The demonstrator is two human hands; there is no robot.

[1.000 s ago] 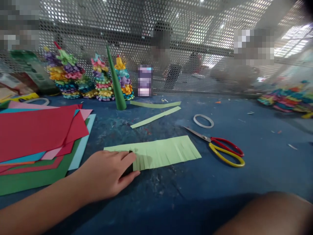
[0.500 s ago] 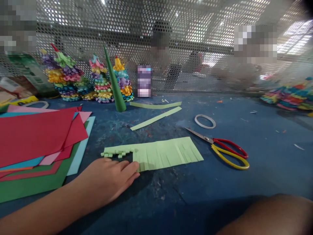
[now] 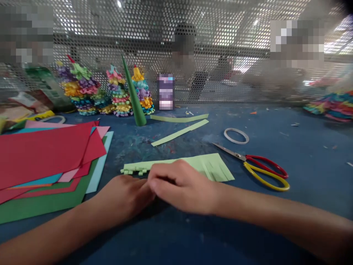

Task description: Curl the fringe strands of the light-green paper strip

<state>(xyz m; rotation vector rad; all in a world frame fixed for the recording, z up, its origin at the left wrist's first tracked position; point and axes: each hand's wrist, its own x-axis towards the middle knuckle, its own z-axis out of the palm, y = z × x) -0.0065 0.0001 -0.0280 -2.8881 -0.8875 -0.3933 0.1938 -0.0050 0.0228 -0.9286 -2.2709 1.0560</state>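
A light green paper strip (image 3: 190, 161) with a cut fringe lies on the blue table. Along its left part the fringe ends are curled into small rolls (image 3: 135, 171). My left hand (image 3: 128, 193) rests at the strip's lower edge, its fingers closed at the fringe and partly covered by the other hand. Over the middle of the strip, my right hand (image 3: 183, 187) is bent, thumb and fingers pinched at a fringe piece beside the left fingertips. The pinched bit itself is hidden. Scissors (image 3: 241, 157) with one red and one yellow handle lie right of the paper.
Coloured paper sheets (image 3: 44, 147) are stacked at left. Behind stand a green paper cone (image 3: 135, 99), several curled-paper cones (image 3: 120, 94) and a phone (image 3: 166, 92). Two narrow green strips (image 3: 179, 133) and a white tape ring (image 3: 236, 136) lie on the table (image 3: 215, 235). A perforated metal panel (image 3: 124, 36) closes the back.
My right hand has come in from the lower right and now meets the left hand at the fringe. The view has shifted slightly, while the left hand stays at the paper.
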